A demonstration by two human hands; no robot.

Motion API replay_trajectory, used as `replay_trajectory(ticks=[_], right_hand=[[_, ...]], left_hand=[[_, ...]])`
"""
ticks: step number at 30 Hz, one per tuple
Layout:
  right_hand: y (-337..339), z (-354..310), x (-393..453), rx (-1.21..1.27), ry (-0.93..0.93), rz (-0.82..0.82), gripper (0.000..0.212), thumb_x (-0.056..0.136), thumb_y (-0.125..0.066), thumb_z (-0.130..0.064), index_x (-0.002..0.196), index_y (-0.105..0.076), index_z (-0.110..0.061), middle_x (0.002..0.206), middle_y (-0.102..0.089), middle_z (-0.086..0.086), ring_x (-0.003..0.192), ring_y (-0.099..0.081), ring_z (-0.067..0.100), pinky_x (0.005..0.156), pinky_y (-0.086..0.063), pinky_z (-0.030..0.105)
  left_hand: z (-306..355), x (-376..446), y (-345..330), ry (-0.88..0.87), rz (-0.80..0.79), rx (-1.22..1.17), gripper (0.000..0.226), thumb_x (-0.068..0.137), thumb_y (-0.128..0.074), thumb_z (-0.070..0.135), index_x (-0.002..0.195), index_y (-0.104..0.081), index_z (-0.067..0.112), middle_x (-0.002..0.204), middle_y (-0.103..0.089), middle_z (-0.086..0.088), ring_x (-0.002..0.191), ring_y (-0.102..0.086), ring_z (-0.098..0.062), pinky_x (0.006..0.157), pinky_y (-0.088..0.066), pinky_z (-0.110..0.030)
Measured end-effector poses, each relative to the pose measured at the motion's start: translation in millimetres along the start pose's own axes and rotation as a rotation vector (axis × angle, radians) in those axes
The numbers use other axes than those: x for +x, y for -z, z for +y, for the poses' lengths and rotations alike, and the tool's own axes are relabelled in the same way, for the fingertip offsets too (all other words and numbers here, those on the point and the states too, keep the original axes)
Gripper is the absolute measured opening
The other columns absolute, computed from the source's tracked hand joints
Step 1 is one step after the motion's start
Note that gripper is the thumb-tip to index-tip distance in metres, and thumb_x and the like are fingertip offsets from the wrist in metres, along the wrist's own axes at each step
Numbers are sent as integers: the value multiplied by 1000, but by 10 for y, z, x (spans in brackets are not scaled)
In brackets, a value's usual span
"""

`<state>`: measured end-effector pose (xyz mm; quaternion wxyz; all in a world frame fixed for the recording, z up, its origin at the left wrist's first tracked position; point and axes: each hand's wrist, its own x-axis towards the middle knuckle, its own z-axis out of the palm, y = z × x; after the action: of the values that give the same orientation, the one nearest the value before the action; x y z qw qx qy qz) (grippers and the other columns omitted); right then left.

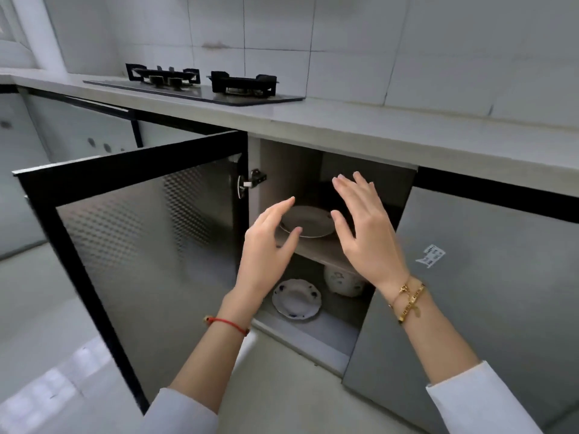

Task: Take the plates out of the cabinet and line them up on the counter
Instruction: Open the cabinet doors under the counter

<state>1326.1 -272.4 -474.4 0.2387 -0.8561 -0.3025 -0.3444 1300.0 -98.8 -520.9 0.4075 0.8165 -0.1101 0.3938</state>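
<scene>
The first step of the task is in hand: the reach into the open under-bench cabinet, whose black-framed patterned glass door is swung wide to the left of the opening. Nothing is held. The left hand and the right hand are raised just in front of the opening, palms turned toward each other, fingers spread wide and bare of any load.

The plain white round plate is seen between the two hands, lying flat on the wooden middle shelf of the cabinet; it appears to be a small stack, though the count cannot be told. Below that shelf, on the cabinet floor, a white scallop-edged plate with blue marks lies flat, and just to its right a white rounded patterned bowl is partly hidden.

No plate is yet seen on the pale grey stone bench above the cabinet. The black two-burner gas hob sits to the upper left of the cabinet.

The next move is judged to call for both hands to be closed on opposite rims of the shelf plate, and for it to be drawn out level under the bench edge.
</scene>
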Motion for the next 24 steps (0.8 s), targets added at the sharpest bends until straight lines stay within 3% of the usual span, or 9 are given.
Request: replay_trajectory(ticks=[4, 7, 11, 16, 24], right_hand=[[200, 259, -117, -70, -81, 55, 47, 98, -47, -20, 144, -39, -14, 148, -40, 1, 143, -25, 14, 119, -21, 30], [348, 443, -173, -134, -112, 93, 48, 97, -47, -18, 144, -38, -11, 148, -40, 3, 144, -24, 15, 119, -22, 30], [490, 655, -170, -239, -123, 110, 52, 97, -47, -15, 146, -31, -7, 153, -32, 5, 147, -16, 18, 121, -15, 38], [550, 846, -169, -338, -120, 87, 55, 98, -44, -15, 149, -24, -5, 157, -23, 7, 148, -10, 21, 122, -12, 41], [517, 999, -165, -388, -106, 71, 56, 99, -43, -16, 149, -21, -5, 159, -19, 7, 149, -8, 21, 121, -13, 42]], left_hand=[[137, 113, -419, -2, -89, -75, 48, 89, -67, 18, 136, -54, 16, 132, -59, 6, 125, -51, -4, 106, -37, -14], [241, 207, -734, -11, -161, -150, 49, 89, -67, 22, 136, -53, 18, 133, -59, 8, 125, -51, -3, 104, -42, -19], [377, 334, -1118, 23, -240, -231, 51, 89, -67, 25, 137, -52, 18, 135, -58, 8, 125, -51, -3, 103, -37, -11], [455, 446, -1518, 25, -326, -275, 53, 91, -64, 28, 140, -49, 17, 137, -57, 5, 125, -51, -4, 102, -39, -12], [494, 488, -1736, 38, -324, -380, 35, 94, -61, 22, 127, -58, 13, 115, -66, 8, 105, -62, 1, 90, -46, -9]])
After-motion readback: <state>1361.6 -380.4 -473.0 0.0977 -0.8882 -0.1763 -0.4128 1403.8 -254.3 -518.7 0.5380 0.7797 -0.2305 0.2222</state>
